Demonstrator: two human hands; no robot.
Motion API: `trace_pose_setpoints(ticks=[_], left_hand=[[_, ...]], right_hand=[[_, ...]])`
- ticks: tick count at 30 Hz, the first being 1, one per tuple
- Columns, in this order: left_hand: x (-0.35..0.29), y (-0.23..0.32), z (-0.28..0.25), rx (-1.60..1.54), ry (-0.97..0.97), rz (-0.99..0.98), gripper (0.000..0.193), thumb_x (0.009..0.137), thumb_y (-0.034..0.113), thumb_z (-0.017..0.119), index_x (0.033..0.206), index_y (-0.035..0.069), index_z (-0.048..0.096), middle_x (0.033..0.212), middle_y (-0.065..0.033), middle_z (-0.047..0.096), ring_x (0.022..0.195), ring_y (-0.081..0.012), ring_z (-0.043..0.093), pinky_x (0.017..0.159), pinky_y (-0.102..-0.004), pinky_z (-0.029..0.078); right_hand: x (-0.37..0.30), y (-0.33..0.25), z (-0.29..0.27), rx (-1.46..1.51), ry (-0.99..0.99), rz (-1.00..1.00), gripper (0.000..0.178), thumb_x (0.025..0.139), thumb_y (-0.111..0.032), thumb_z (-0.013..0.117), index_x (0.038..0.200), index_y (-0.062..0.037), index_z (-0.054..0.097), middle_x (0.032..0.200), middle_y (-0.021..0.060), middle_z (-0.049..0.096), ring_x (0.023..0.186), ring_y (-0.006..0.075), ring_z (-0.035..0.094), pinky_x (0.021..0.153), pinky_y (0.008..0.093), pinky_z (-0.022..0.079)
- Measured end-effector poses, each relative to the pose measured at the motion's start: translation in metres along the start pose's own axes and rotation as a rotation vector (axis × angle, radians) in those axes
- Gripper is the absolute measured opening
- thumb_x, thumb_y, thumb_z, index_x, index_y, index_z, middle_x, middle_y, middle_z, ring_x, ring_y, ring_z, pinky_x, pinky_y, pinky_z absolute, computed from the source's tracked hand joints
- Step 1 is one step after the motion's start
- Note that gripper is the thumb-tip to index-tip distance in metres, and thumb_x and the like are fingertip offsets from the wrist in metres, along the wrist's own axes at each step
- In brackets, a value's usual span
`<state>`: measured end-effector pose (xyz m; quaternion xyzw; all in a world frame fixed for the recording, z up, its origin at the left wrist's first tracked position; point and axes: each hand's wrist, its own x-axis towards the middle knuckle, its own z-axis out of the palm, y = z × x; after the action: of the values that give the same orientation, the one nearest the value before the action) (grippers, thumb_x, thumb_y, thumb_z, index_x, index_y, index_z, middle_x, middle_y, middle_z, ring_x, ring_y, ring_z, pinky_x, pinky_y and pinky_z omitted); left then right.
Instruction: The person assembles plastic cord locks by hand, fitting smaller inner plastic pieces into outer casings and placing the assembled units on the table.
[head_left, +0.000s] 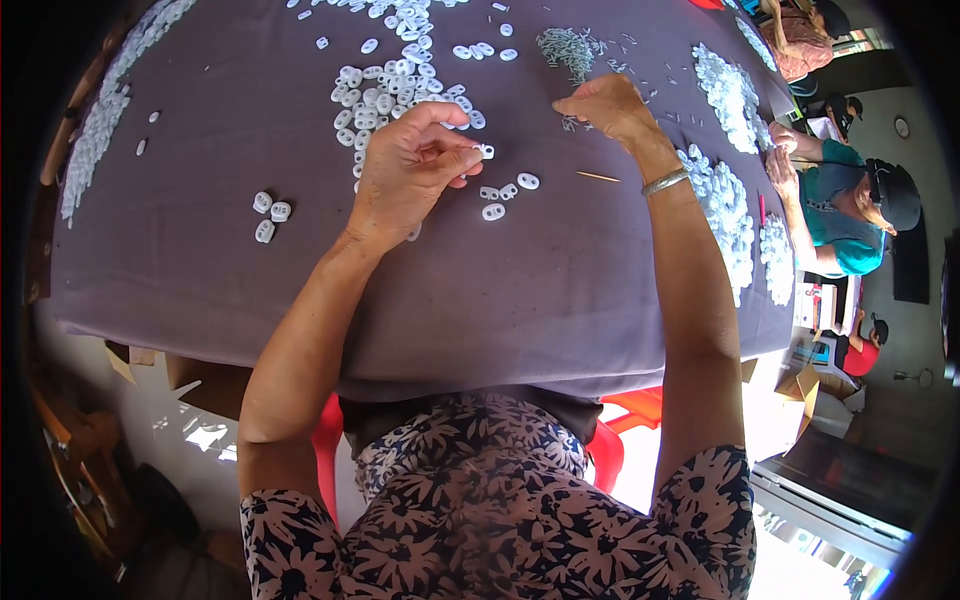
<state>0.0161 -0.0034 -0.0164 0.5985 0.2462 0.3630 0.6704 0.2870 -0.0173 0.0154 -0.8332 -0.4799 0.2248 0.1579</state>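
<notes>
My left hand (410, 170) pinches a small white oval plastic piece (486, 152) with a hole in it, between thumb and fingertips, above the table. My right hand (612, 108) is closed in a pinch just in front of a pile of tiny thin grey metal pieces (568, 50). Whatever its fingertips hold is too small to make out. A few grey pieces (570, 124) lie right under these fingertips. Between my hands rest several loose white oval pieces (493, 212). Behind my left hand spreads a heap of the same two-holed ovals (385, 100).
A thin pointed wooden stick (598, 177) lies near my right wrist. Large piles of white pieces line the right (720, 210) and left (95, 130) table edges. Three ovals (265, 232) sit apart on the left. A co-worker in a teal shirt (850, 200) works at the right edge.
</notes>
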Motion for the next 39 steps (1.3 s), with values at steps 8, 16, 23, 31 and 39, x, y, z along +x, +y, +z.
trace_pose_setpoints(ticks=[8,16,23,31,39], left_hand=[[-0.001,-0.002,0.002,-0.06,0.008,-0.01,0.029,0.084,0.001,0.065,0.11,0.004,0.053,0.084,-0.0075,0.066,0.074,-0.0117,0.063,0.06,-0.0233,0.051],[0.001,0.0,-0.001,0.015,-0.006,0.005,0.032,0.085,0.003,0.064,0.114,0.006,0.05,0.081,-0.0039,0.062,0.072,-0.0091,0.06,0.059,-0.0226,0.049],[0.003,-0.004,0.001,0.047,-0.002,-0.007,0.033,0.085,0.003,0.064,0.115,0.005,0.05,0.08,-0.0043,0.061,0.071,-0.0085,0.058,0.058,-0.0224,0.049],[0.002,-0.005,0.0,0.014,0.008,0.016,0.035,0.084,-0.001,0.063,0.116,0.004,0.049,0.081,-0.0051,0.061,0.069,-0.0075,0.056,0.057,-0.0216,0.047],[0.001,-0.006,0.003,0.04,0.052,0.009,0.036,0.084,-0.001,0.062,0.117,0.004,0.049,0.081,-0.0052,0.062,0.068,-0.0071,0.055,0.058,-0.0217,0.047]], right_hand=[[-0.005,-0.007,0.005,0.0,0.015,-0.046,0.023,0.068,-0.024,0.071,0.078,-0.0029,0.069,0.072,0.0053,0.062,0.067,0.0145,0.057,0.059,0.0271,0.044],[-0.057,-0.049,0.039,0.872,-0.084,-0.299,0.008,0.08,-0.004,0.066,0.087,-0.0004,0.066,0.066,-0.0018,0.053,0.054,0.0029,0.042,0.044,0.0182,0.028],[-0.066,-0.054,0.069,1.027,-0.148,-0.293,0.005,0.08,0.001,0.063,0.085,0.0014,0.065,0.061,-0.0037,0.048,0.051,0.0028,0.037,0.043,0.0197,0.027],[-0.068,-0.053,0.077,1.083,-0.123,-0.331,0.006,0.08,0.002,0.062,0.085,0.0019,0.065,0.061,-0.0042,0.047,0.049,0.0028,0.038,0.041,0.0199,0.03],[-0.069,-0.052,0.076,0.993,-0.097,-0.337,0.005,0.081,0.002,0.062,0.085,0.002,0.065,0.061,-0.0036,0.05,0.047,0.0019,0.041,0.037,0.0186,0.033]])
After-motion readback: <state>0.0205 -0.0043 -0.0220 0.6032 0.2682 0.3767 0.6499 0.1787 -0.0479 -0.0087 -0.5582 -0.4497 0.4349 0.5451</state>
